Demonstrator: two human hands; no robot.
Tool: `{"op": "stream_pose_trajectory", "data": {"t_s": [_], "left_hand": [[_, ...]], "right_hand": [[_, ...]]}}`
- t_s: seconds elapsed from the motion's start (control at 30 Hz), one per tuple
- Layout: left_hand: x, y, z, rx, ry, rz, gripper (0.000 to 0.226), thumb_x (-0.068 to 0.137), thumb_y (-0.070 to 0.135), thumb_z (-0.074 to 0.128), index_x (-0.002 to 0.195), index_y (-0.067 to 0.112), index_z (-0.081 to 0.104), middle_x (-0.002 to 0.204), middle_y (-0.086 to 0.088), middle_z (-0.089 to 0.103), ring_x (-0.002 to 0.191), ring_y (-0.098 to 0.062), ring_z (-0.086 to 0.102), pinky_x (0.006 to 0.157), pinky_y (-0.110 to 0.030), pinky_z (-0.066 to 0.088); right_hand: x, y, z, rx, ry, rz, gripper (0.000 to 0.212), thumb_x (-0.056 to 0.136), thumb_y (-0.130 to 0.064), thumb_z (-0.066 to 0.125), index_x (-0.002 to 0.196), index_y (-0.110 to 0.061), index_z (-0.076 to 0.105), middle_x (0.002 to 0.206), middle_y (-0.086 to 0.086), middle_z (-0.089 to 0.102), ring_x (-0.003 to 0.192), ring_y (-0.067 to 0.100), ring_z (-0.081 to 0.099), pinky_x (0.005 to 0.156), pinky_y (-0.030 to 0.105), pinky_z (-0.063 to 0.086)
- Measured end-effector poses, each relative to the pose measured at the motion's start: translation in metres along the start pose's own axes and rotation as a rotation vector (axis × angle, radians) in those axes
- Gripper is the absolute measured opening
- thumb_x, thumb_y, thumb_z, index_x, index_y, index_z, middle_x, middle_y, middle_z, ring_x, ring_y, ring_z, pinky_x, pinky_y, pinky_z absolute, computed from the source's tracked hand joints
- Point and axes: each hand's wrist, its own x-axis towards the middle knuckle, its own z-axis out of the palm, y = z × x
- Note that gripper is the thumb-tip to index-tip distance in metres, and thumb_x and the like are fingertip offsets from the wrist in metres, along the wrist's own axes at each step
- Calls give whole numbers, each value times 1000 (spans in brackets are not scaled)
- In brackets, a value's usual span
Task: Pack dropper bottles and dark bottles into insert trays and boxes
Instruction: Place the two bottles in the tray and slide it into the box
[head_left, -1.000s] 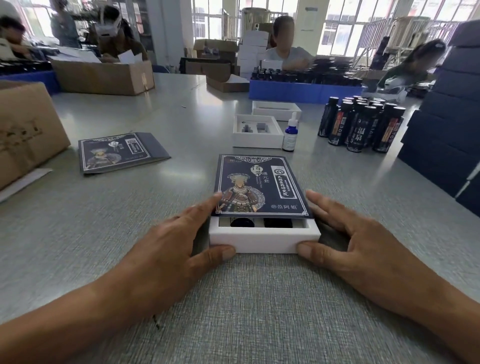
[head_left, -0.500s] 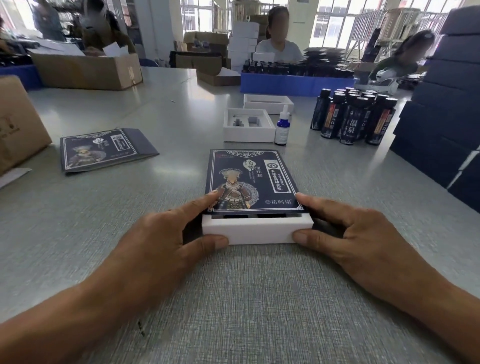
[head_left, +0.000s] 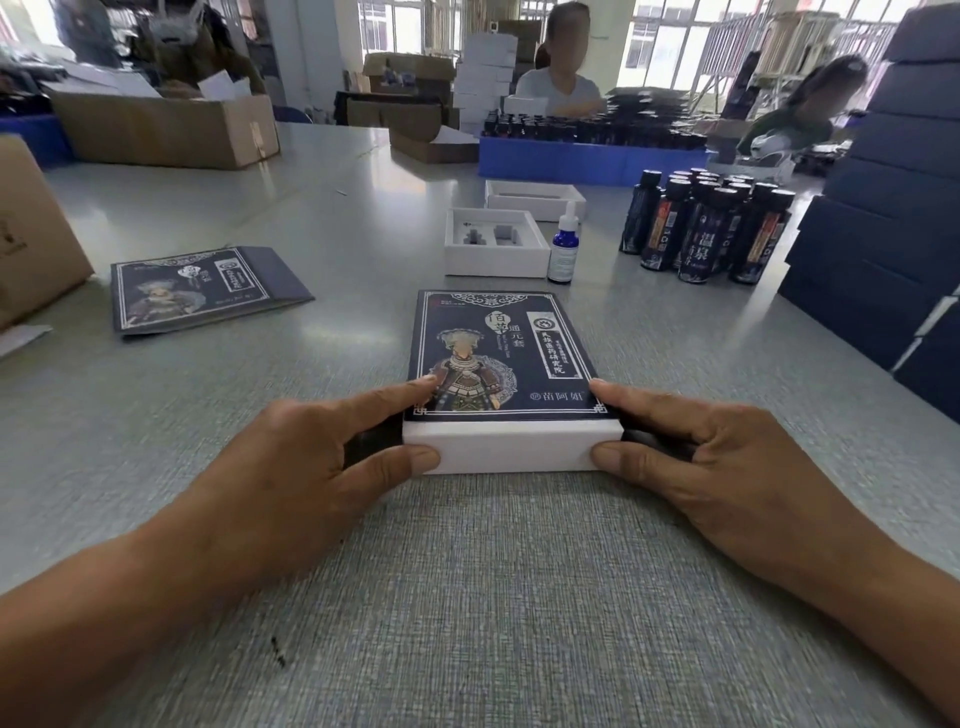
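A dark printed box sleeve (head_left: 501, 353) lies on the grey table with a white insert tray (head_left: 511, 447) pushed almost fully inside; only the tray's near end shows. My left hand (head_left: 306, 462) grips the sleeve's left side, thumb against the tray's end. At the right corner my right hand (head_left: 722, 457) holds the same way. Behind stand an empty white insert tray (head_left: 496, 244), a blue dropper bottle (head_left: 563, 249) and a cluster of dark bottles (head_left: 706, 228). The bottles inside the sleeve are hidden.
A flat dark sleeve (head_left: 202, 286) lies at the left, beside a cardboard box (head_left: 31, 234). Stacked dark boxes (head_left: 883, 234) line the right edge. Another white tray (head_left: 535, 197), a blue crate (head_left: 587, 161) of bottles and people sit at the back.
The white tray has slid further into the sleeve; the dark bottle tops seen in the gap earlier are now covered. Both hands stayed at the box's near corners.
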Motion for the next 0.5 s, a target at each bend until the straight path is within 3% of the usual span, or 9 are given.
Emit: {"op": "stream_pose_trajectory", "data": {"t_s": [0.23, 0.5], "left_hand": [[1, -1, 2, -93, 50, 6, 50, 64, 71, 56, 114, 74, 48, 78, 58, 49, 89, 28, 52, 65, 7, 35], [4, -1, 4, -137, 97, 20, 46, 65, 70, 59, 110, 74, 50, 91, 54, 53, 91, 26, 55, 74, 6, 37]], "right_hand": [[1, 0, 3, 20, 41, -8, 48, 70, -49, 72, 118, -51, 65, 113, -42, 59, 105, -22, 55, 87, -6, 34], [2, -1, 7, 103, 74, 5, 43, 71, -40, 76, 113, -48, 69, 107, -35, 67, 102, -16, 61, 84, -2, 40]]}}
